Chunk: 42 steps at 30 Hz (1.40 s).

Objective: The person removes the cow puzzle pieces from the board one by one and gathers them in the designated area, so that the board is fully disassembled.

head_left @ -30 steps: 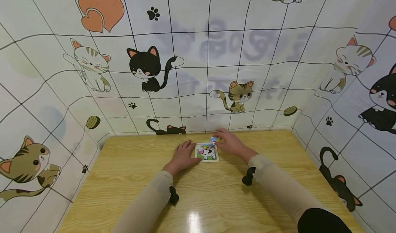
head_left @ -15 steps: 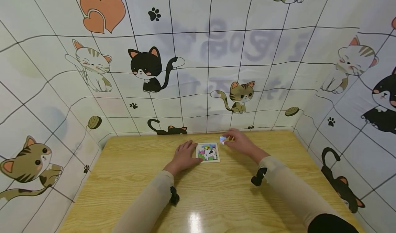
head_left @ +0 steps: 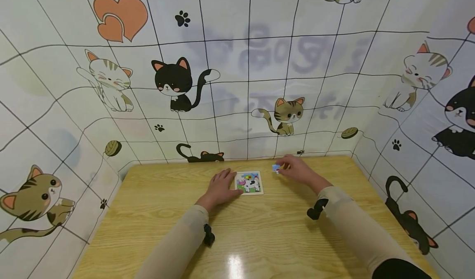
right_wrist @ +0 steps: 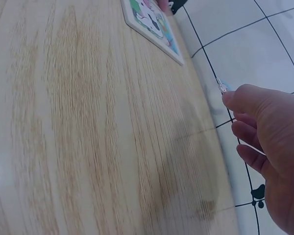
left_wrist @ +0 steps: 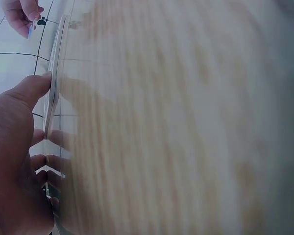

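Note:
A small wooden jigsaw puzzle (head_left: 254,184) with a pale frame lies flat near the table's back edge. Its picture has a black-and-white cow and pink and green patches. Along its left side rests my left hand (head_left: 219,189): the outstretched thumb touches the near edge, and the fingers extend toward the far left corner. Right of the puzzle, my right hand (head_left: 298,171) pinches a small blue puzzle piece (head_left: 276,168) between thumb and forefinger, above the table. In the right wrist view the piece (right_wrist: 222,86) shows mostly edge-on at the fingertips; the other fingers are loosely bent.
The wooden table (head_left: 256,233) extends toward me with a bright light reflection near its front. A white cloth wall (head_left: 230,93) printed with cats and grid lines rises behind the table and on both sides. Each wrist wears a black device (head_left: 209,235).
My right hand has moved rightward from the puzzle's upper right corner, carrying the pinched puzzle piece away. The left hand and the puzzle stay in place.

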Each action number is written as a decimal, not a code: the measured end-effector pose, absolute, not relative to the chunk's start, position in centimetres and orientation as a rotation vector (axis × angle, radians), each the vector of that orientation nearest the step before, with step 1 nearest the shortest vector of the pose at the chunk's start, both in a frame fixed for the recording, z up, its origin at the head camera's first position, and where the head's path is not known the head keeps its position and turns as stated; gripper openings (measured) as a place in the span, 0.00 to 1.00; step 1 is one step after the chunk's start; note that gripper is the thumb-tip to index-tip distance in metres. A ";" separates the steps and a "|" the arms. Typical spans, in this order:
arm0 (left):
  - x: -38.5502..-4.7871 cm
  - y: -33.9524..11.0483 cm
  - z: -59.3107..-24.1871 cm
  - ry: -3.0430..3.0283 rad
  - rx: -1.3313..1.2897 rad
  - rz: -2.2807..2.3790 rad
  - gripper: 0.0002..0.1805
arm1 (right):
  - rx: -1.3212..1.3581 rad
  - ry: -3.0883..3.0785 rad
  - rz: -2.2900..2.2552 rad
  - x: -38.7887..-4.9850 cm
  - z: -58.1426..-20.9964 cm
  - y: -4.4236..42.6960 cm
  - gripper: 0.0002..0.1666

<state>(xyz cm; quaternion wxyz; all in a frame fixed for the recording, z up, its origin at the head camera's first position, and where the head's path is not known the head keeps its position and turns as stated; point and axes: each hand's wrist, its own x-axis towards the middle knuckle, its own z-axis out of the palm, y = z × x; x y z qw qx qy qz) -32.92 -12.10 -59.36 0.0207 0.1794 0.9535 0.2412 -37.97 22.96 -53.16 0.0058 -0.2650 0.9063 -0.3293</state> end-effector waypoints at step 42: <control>-32.1 -11.9 -57.4 2.943 0.552 0.660 0.47 | -0.691 2.714 -1.086 -39.2 -56.8 23.7 0.16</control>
